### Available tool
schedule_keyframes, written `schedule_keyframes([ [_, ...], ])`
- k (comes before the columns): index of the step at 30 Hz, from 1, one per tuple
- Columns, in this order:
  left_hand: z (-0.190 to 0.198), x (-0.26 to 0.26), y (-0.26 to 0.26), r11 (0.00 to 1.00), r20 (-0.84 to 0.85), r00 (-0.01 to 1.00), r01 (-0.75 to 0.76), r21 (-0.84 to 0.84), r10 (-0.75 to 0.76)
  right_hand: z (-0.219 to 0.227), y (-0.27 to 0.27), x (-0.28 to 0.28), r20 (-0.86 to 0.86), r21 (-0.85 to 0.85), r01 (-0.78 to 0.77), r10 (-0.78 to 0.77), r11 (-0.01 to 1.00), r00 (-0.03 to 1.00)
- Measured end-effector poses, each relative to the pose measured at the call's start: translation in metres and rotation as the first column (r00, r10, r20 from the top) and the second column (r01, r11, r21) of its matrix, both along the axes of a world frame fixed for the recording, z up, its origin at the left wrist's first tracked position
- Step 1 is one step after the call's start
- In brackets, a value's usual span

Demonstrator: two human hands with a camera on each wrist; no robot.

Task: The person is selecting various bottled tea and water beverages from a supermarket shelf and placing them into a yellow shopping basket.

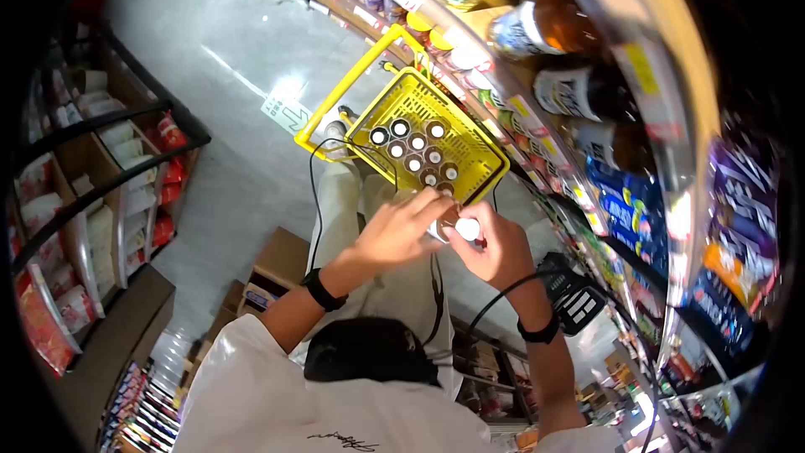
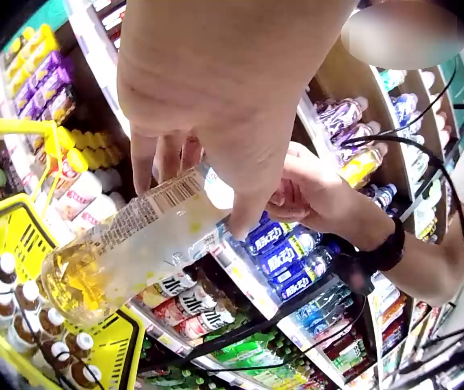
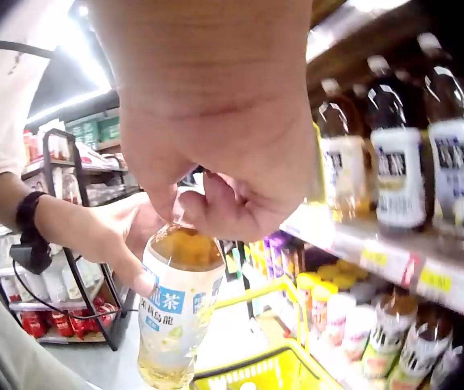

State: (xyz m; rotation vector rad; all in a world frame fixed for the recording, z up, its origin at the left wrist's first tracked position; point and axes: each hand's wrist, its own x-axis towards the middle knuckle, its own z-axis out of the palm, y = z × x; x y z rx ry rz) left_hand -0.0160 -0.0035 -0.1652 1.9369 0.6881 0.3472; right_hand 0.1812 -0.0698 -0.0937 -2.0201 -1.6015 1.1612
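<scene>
A bottle of pale amber tea (image 3: 175, 313) with a whitish printed label is held between both hands, above the near end of a yellow shopping basket (image 1: 485, 161). My left hand (image 1: 396, 231) grips the bottle's body, its thumb lying along the label in the right wrist view. At the neck end, my right hand (image 1: 496, 250) has its fingers curled around the top, beside the white cap (image 1: 468, 229). Several dark bottles (image 1: 417, 143) with mostly white caps stand upright in the basket below.
The yellow basket handle (image 1: 356, 75) rises at the far side. Shelves of drinks run along the right, with large tea bottles (image 3: 398, 175) on one level. Another shelf rack (image 1: 101, 193) stands at the left, and a cardboard box (image 1: 281, 260) lies below. Black cables hang near both arms.
</scene>
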Motion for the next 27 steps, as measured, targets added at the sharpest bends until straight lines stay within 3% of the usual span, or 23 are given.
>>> schedule_keyframes([
  [2,-0.039,0.003,-0.006,0.988,0.027,1.000,0.009,-0.157,-0.005,-0.030,-0.001,-0.002,-0.002,-0.076,0.098,-0.099,0.992,0.995],
  [3,-0.059,0.005,-0.009,0.963,0.046,0.999,0.018,-0.269,-0.006,-0.049,-0.009,0.002,0.103,-0.095,0.075,-0.065,0.993,0.993],
  [4,-0.078,0.006,-0.009,0.976,0.004,0.999,0.033,-0.213,-0.033,-0.067,-0.015,0.003,0.121,-0.085,0.097,-0.087,0.992,0.989],
  [5,-0.090,0.003,0.000,0.998,-0.112,0.992,0.053,-0.039,-0.057,-0.085,-0.018,0.003,0.139,-0.070,0.121,-0.111,0.990,0.984],
  [7,-0.112,-0.011,0.018,1.000,-0.333,0.943,-0.024,0.004,0.024,-0.115,-0.019,0.006,0.217,-0.079,0.124,-0.105,0.989,0.971],
  [9,-0.146,-0.030,0.030,0.986,-0.562,0.813,-0.084,0.146,0.152,-0.150,-0.020,0.013,0.336,-0.041,0.115,-0.095,0.993,0.937],
  [11,-0.170,-0.053,0.041,0.982,-0.746,0.642,-0.060,0.181,0.177,-0.193,-0.018,0.023,0.371,0.082,0.110,-0.133,0.990,0.919],
  [13,-0.182,-0.069,0.045,0.984,-0.884,0.438,-0.009,0.176,0.162,-0.227,-0.006,0.040,0.423,0.095,0.088,-0.121,0.992,0.898],
  [15,-0.203,-0.088,0.038,0.973,-0.867,0.454,-0.007,0.229,0.207,-0.251,0.011,0.052,0.474,0.063,0.059,-0.082,0.996,0.877],
  [17,-0.214,-0.097,0.034,0.943,-0.876,0.448,0.176,0.281,0.178,-0.273,0.023,0.063,0.509,-0.120,0.111,-0.035,0.987,0.860],
  [18,-0.213,-0.097,0.032,0.935,-0.845,0.496,0.158,0.317,0.202,-0.283,0.029,0.064,0.506,-0.123,0.118,-0.039,0.985,0.862],
  [20,-0.216,-0.098,0.031,0.937,-0.846,0.501,0.173,0.305,0.183,-0.301,0.038,0.068,0.483,-0.242,0.138,-0.004,0.960,0.876],
  [22,-0.221,-0.099,0.033,0.936,-0.843,0.511,0.188,0.299,0.166,-0.330,0.033,0.068,0.467,-0.196,0.081,0.020,0.977,0.884],
  [24,-0.223,-0.104,0.037,0.970,-0.771,0.617,0.055,0.238,0.155,-0.347,0.031,0.062,0.418,-0.203,0.037,0.052,0.979,0.907],
  [25,-0.223,-0.105,0.042,0.968,-0.772,0.616,0.059,0.243,0.156,-0.355,0.028,0.060,0.416,-0.198,0.040,0.047,0.979,0.908],
  [27,-0.221,-0.105,0.054,0.903,-0.570,0.774,-0.007,0.430,0.277,-0.371,0.022,0.057,0.439,-0.283,0.091,0.045,0.955,0.897],
])
